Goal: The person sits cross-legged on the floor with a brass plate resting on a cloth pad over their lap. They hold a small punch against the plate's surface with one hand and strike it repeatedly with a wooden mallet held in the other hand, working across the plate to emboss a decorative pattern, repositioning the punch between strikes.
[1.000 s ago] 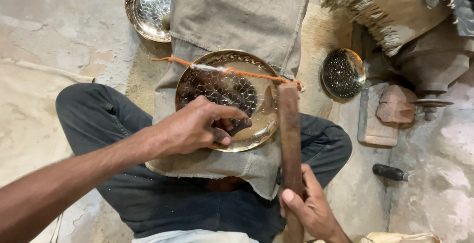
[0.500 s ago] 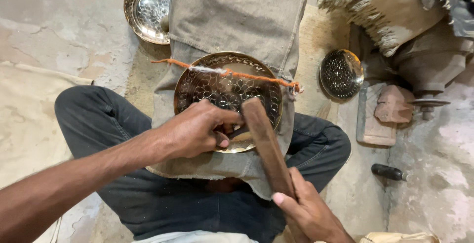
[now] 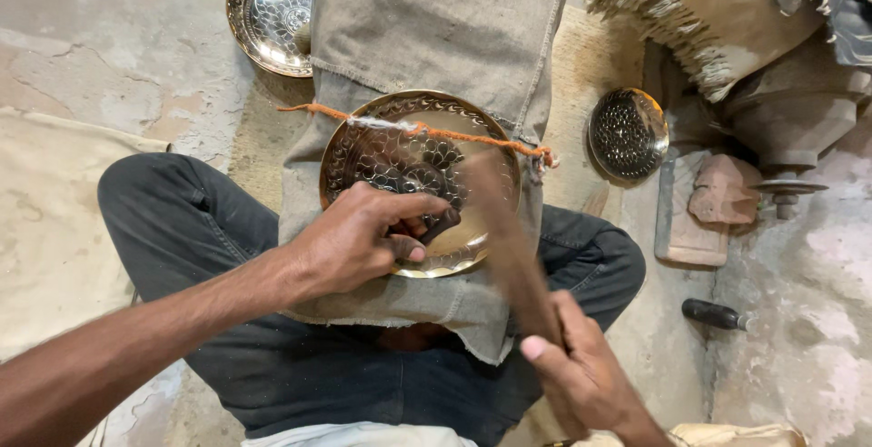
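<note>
A round brass plate (image 3: 381,134) with an embossed pattern lies on a grey cloth (image 3: 436,20) over my lap, held down by an orange cord (image 3: 472,136). My left hand (image 3: 359,238) rests on the plate's near rim, fingers pinched around a small dark punch tool (image 3: 442,223) set against the metal. My right hand (image 3: 581,374) grips the lower end of a long wooden stick (image 3: 509,247), which is motion-blurred and leans up and left over the plate near the punch.
A second patterned metal plate (image 3: 268,11) lies on the floor at top left. A smaller perforated round dish (image 3: 627,134) sits to the right, beside a brick-like block (image 3: 727,188) and a dark-handled tool (image 3: 713,313). Frayed sacking (image 3: 708,11) fills the top right.
The wooden stick has swung from upright at the right of the plate leftward and down toward the punch. My left hand has stayed on the plate's rim.
</note>
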The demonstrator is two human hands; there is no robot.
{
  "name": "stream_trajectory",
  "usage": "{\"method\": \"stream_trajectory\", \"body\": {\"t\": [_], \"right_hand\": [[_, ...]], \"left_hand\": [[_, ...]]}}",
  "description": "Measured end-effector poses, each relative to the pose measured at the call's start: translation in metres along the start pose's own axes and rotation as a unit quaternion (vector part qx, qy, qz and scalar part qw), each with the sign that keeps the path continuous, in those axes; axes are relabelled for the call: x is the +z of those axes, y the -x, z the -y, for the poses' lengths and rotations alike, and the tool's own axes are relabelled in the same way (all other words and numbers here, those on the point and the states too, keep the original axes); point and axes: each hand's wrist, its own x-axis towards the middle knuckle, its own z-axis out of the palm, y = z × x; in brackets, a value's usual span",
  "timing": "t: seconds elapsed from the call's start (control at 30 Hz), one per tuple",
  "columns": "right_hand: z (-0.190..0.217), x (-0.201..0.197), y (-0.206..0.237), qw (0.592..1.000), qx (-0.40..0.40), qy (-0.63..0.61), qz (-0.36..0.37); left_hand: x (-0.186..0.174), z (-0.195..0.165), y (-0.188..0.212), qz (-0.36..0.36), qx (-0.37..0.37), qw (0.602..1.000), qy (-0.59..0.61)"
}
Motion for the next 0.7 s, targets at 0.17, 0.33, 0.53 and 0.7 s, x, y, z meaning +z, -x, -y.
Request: {"method": "stream_trajectory", "body": {"t": [0.17,0.33,0.53,0.7], "right_hand": [[0.006,0.007,-0.001,0.996,-0.049,-0.067,-0.013],[-0.001,0.005,0.005,0.995,-0.017,-0.099,0.003],[-0.003,0.008,0.008,0.998,-0.046,-0.046,-0.007],[-0.007,0.005,0.008,0.972,-0.224,0.061,-0.045]], "left_hand": [[-0.001,0.001,-0.001,-0.018,0.027,0.999,-0.001],[-0.001,0.001,0.0,-0.02,0.032,0.999,0.002],[0.0,0.002,0.0,-0.013,0.011,1.0,0.007],[0.001,0.002,-0.002,-0.01,0.03,0.999,0.001]]}}
